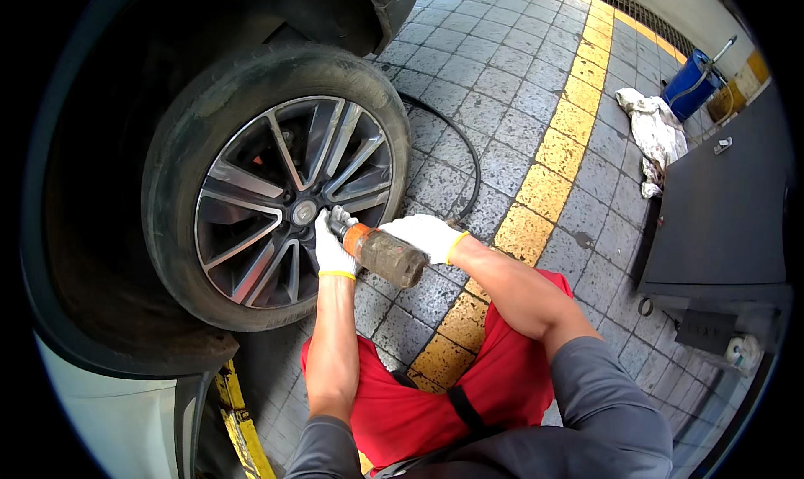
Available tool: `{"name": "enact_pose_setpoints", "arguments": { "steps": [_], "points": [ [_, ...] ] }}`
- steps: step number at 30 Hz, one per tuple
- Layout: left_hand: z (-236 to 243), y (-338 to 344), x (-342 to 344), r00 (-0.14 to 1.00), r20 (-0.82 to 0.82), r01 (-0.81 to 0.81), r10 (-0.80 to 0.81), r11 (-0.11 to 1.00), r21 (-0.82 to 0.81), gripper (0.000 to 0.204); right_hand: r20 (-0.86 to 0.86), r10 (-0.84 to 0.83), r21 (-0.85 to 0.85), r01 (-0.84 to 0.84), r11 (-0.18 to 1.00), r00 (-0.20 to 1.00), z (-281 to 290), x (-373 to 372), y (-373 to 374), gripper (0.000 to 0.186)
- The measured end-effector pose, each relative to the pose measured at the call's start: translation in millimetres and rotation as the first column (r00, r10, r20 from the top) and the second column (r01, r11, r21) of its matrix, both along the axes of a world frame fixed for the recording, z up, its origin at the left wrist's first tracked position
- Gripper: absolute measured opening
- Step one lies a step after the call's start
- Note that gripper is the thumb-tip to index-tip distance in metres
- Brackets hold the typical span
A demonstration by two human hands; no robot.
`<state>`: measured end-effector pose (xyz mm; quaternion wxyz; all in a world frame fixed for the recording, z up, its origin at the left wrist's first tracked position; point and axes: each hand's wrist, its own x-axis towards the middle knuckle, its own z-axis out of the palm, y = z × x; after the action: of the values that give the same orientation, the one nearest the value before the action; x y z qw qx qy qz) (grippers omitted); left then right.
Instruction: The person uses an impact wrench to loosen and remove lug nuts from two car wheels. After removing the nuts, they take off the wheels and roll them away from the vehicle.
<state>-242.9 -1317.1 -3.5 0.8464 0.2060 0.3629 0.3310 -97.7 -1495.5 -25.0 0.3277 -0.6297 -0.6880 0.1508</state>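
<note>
My right hand (425,234), in a white knit glove with a yellow cuff, grips the handle of an impact wrench (387,257). The wrench has a worn, grimy body with an orange band, and its socket end points at the hub of a car wheel (244,178). Close by the hub, my left hand (332,249), gloved alike, is closed around the front end of the tool. The wheel has a dusty black tyre and a dark rim with silver-edged spokes. Whether the socket sits on a lug nut is hidden by my left hand.
A black hose (469,144) curves over the grey floor tiles toward my right hand. The car's wheel arch (75,253) surrounds the wheel, with a yellow metal bar (241,429) below. To the right stand a dark cabinet (720,203), a white rag (653,127) and a blue container (692,85).
</note>
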Motion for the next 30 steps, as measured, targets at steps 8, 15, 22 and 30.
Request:
{"name": "enact_pose_setpoints", "arguments": {
  "steps": [8,15,22,30],
  "points": [
    [13.8,-24.5,10.4,0.994,0.000,-0.112,0.112,0.990,-0.080,0.021,0.011,0.011,-0.002,-0.011,1.000,1.000,-3.5,5.8,-8.7,0.041],
    [-14.6,-3.4,-1.4,1.000,0.021,-0.014,0.014,1.000,0.014,0.026,0.023,0.011,-0.016,-0.011,1.000,1.000,5.5,2.2,-10.1,0.039],
    [3.2,-19.8,4.1,0.999,-0.043,0.037,-0.033,0.995,0.090,0.022,0.147,0.015,-0.047,-0.008,0.999,0.989,2.8,8.7,-18.2,0.042],
    [37.1,-27.2,-16.0,0.992,0.090,0.071,-0.094,0.969,0.235,0.023,0.174,-0.005,-0.001,0.005,1.000,0.985,22.4,4.2,-24.2,0.043]
  ]
}}
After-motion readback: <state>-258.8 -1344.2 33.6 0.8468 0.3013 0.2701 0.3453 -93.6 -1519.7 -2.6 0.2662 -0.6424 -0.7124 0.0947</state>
